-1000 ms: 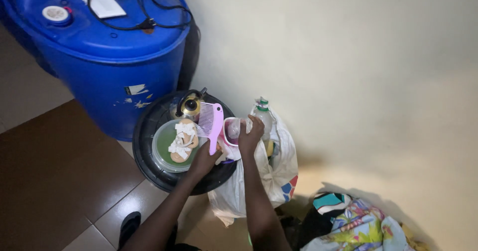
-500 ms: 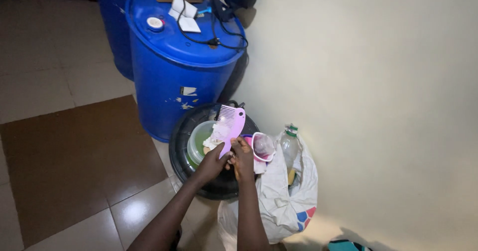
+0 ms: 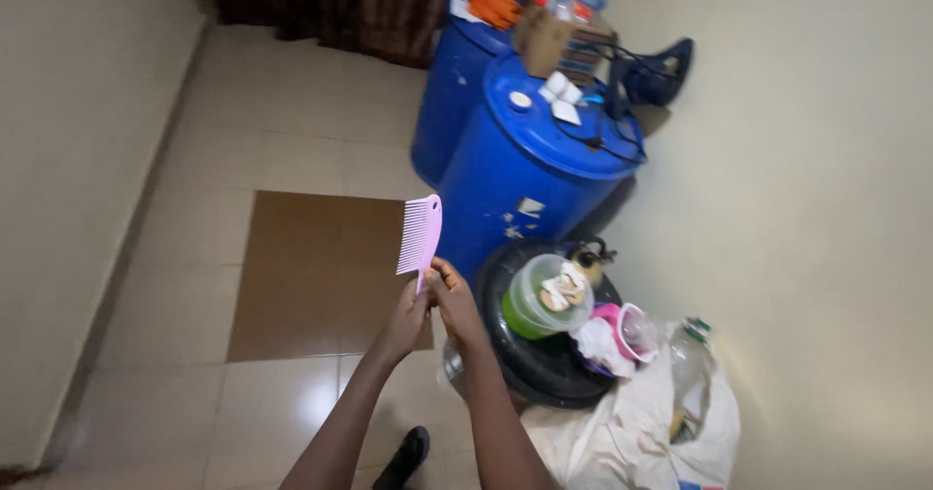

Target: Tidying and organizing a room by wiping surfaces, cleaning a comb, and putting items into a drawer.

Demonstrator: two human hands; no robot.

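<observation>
— What do the two hands have between them?

— A pink wide-toothed comb [image 3: 421, 235]. The left hand [image 3: 406, 317] has its fingers [image 3: 412, 300] wrapped about the lower end of the handle, pinching it, and the comb stands upright above them, teeth pointing away to the left. The right hand [image 3: 455, 300] sits just beside the left, touching it; its fingers [image 3: 445, 274] are pressed together at the base of the handle, though whether they truly grip the comb I cannot tell.

— And where is the comb, then?

— Held up in the air, straight above both sets of fingers, over a brown tile [image 3: 316, 271] of the floor [image 3: 272, 111].

— What lies to the right of the fingers?

— Just beside them, a black tyre [image 3: 525, 359] lying flat. On it rests a clear lidded bowl [image 3: 539, 300] with a green bottom and something pale and strappy inside. Further right on the tyre are a pink-rimmed cup [image 3: 632, 327] and a crumpled white cloth [image 3: 598, 342]; a small dark kettle [image 3: 588, 257] stands at the tyre's far edge.

— Beyond that?

— A white bag [image 3: 632, 432] below and to the right of the fingers, with a plastic bottle [image 3: 688, 368] leaning in it. Above and to the right stand two blue drums [image 3: 525, 174] against the wall [image 3: 797, 159], the nearer one carrying cables and small white items on its lid.

— Anything below?

— A dark shoe [image 3: 403, 456] on the floor, under the forearms.
</observation>
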